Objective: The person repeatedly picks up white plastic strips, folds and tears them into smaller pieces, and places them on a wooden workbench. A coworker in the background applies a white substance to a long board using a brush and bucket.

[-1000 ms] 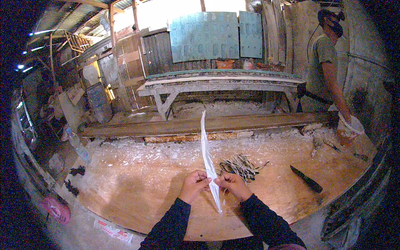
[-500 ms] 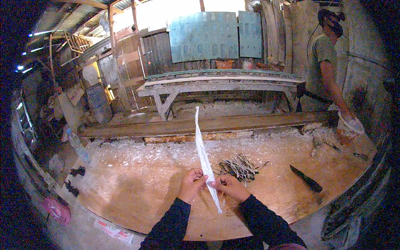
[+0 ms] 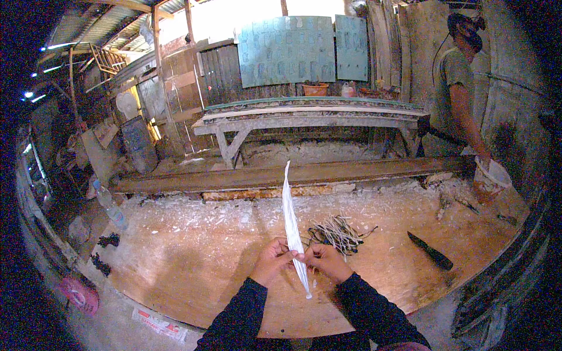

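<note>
A long white strip (image 3: pixel 290 217), narrow and creased with pointed ends, stands tilted between my hands above the wooden tabletop (image 3: pixel 193 234). The material could be cloth or plastic; I cannot tell which. My left hand (image 3: pixel 273 261) pinches its lower middle from the left, thumb across the front. From the other side my right hand (image 3: pixel 329 263) closes its fingertips at the strip's right edge. Just beyond my right hand lies a tangled bundle of pale and black cords (image 3: pixel 342 234). Farther right, a dark knife (image 3: pixel 431 251) rests flat on the wood.
Two small black bundles (image 3: pixel 109 240) and a clear plastic bottle (image 3: pixel 110 205) sit at the left edge. White scraps litter the far side, before a long wooden beam (image 3: pixel 293 174). At right a masked person (image 3: pixel 459 88) reaches toward a white bucket (image 3: pixel 494 174). A bench (image 3: pixel 316 120) stands behind.
The strip's upper end has dropped a little and shifted right. My left hand has slid slightly right along with it; my right fingers have closed in tighter.
</note>
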`<state>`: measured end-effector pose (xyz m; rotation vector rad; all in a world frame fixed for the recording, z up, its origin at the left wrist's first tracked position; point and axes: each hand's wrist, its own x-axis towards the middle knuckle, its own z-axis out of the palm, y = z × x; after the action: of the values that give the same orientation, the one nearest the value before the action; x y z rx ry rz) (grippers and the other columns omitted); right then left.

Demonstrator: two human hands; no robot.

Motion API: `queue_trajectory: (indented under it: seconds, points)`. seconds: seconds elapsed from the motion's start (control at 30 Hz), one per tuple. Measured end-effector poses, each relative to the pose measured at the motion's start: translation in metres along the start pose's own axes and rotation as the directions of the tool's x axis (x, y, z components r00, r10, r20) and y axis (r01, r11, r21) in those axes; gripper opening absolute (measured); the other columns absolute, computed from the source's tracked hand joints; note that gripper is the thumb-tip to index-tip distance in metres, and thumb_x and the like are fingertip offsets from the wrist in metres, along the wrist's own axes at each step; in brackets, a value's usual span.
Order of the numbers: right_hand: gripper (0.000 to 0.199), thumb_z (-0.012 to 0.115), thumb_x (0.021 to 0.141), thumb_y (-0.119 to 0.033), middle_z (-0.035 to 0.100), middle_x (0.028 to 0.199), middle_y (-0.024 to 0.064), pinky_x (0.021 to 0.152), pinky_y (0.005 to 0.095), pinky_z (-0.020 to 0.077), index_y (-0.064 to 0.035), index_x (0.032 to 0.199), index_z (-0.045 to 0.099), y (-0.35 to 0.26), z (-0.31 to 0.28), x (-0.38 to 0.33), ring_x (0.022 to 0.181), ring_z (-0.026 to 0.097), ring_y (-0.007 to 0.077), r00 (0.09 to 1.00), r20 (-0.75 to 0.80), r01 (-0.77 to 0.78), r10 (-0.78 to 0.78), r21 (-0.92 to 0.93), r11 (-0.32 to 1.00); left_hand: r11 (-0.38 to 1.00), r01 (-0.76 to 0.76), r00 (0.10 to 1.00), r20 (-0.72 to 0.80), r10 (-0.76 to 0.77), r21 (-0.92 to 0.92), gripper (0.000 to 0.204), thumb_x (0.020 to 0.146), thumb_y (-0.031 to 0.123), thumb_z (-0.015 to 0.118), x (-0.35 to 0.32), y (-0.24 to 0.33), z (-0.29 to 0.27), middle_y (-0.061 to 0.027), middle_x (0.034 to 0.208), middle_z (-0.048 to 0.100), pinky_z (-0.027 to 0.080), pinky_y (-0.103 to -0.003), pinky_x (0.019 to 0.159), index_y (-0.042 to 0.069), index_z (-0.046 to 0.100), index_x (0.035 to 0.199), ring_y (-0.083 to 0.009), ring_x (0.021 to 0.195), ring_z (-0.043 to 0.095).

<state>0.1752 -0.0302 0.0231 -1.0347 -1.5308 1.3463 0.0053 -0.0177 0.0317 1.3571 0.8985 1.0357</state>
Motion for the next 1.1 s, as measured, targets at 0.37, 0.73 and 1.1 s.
queue_trajectory:
  seconds: [0.37,0.73,1.1]
  points:
    - [0.027,0.061,0.079,-0.028,0.048,0.059,-0.0055,0.046,0.0187,0.0338,-0.0117,0.062,0.048,-0.002,-0.001,-0.001,0.053,0.043,0.0031,1.000,-0.009,-0.021,0.021,0.067,0.998,0.998,-0.047,0.999,-0.008,0.047,-0.049,0.018,0.078,0.004,0.057,0.001,-0.003,-0.001,-0.0055,0.082,0.059,0.051,-0.026,0.058,0.005,0.048,0.094,-0.0132,0.072,0.059]
    - [0.017,0.059,0.080,-0.026,0.054,0.065,-0.0033,0.047,0.0181,0.0358,-0.0093,0.077,0.055,-0.008,0.004,-0.002,0.054,0.047,0.0047,0.984,-0.177,0.057,-0.016,0.233,0.971,0.998,-0.007,0.969,0.246,-0.007,0.056,0.021,0.077,0.005,0.059,0.001,-0.009,-0.002,-0.0036,0.082,0.059,0.051,-0.027,0.060,0.005,0.048,0.095,-0.0131,0.073,0.058]
    - [0.011,0.061,0.077,-0.015,0.055,0.065,-0.0017,0.048,0.0187,0.0400,-0.0062,0.075,0.055,0.012,-0.003,0.007,0.053,0.050,0.0056,0.988,-0.132,0.092,-0.081,0.078,0.993,0.984,0.053,0.992,0.102,-0.071,0.173,0.021,0.081,0.018,0.058,-0.004,0.006,0.003,-0.0026,0.080,0.060,0.049,-0.024,0.059,0.004,0.052,0.094,-0.0104,0.071,0.057]
